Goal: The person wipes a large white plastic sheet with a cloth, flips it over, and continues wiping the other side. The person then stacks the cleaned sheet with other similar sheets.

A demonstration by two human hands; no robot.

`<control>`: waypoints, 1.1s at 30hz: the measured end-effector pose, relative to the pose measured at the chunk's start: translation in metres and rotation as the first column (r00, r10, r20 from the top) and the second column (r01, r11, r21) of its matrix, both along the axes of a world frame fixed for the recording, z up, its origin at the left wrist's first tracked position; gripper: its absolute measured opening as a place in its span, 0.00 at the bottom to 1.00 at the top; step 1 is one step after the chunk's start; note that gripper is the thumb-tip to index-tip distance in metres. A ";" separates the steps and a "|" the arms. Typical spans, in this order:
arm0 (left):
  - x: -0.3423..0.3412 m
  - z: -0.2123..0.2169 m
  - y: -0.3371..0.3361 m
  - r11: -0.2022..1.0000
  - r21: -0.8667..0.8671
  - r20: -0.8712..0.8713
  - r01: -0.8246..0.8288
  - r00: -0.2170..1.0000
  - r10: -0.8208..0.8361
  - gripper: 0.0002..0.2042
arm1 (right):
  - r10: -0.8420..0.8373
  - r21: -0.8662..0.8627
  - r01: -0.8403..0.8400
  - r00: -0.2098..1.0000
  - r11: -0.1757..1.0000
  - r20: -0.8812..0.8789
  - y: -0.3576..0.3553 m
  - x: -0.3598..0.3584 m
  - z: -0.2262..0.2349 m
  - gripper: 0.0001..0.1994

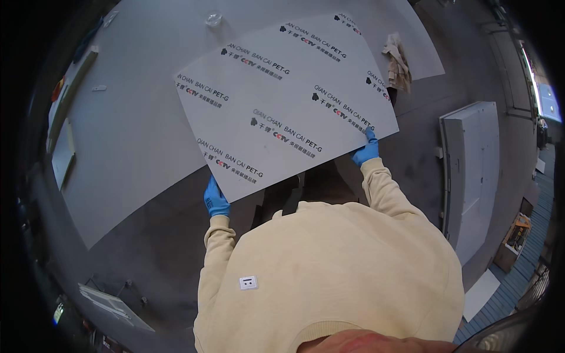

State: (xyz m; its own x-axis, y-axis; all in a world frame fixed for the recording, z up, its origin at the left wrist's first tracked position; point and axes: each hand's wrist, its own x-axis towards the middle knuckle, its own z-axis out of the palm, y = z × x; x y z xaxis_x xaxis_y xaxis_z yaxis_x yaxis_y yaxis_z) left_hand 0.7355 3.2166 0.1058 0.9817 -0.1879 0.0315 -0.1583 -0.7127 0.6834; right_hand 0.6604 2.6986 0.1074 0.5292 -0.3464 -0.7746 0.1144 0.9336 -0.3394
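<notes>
A large flat rectangular panel (288,103), pale grey with rows of dark and red print, lies tilted in front of me. Its far part reaches over the grey worktable (135,135), while the near edge juts out toward my body. My left hand (216,200), in a blue glove, is closed on the panel's left side by the near corner; most of its fingertips are hidden beneath. At the near right corner, my right hand (366,152), also blue-gloved, grips the edge with the thumb on the printed face and the other fingers out of sight underneath.
A small clear cup (213,19) and a crumpled tan cloth (398,62) sit on the table beyond the panel. Stacked white boards (474,170) stand to the right. Another board (115,306) is low at left. A wooden box (513,241) rests at far right.
</notes>
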 end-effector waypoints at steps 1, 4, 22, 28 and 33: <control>0.007 -0.004 0.005 0.992 0.121 -0.037 0.030 0.999 -0.025 0.21 | -0.005 0.004 0.005 1.000 1.000 -0.009 0.000 0.002 -0.005 0.23; 0.025 0.006 0.002 0.964 0.141 0.180 -0.225 0.963 0.198 0.23 | 0.062 0.025 -0.061 0.997 0.998 -0.046 -0.010 -0.002 -0.010 0.24; 0.191 0.009 -0.238 0.818 0.520 0.264 -0.248 0.957 0.122 0.33 | -0.458 -0.129 -0.782 0.481 -0.610 -0.748 -0.243 0.199 0.078 0.19; 0.190 0.011 -0.239 0.848 0.462 0.307 -0.259 0.944 0.121 0.33 | -0.467 -0.093 -0.886 0.325 -0.454 -0.822 -0.288 0.237 0.024 0.18; 0.190 0.012 -0.238 0.849 0.454 0.339 -0.269 0.934 0.114 0.32 | -0.238 -0.509 -0.758 0.627 -0.408 -0.742 -0.268 0.301 0.057 0.17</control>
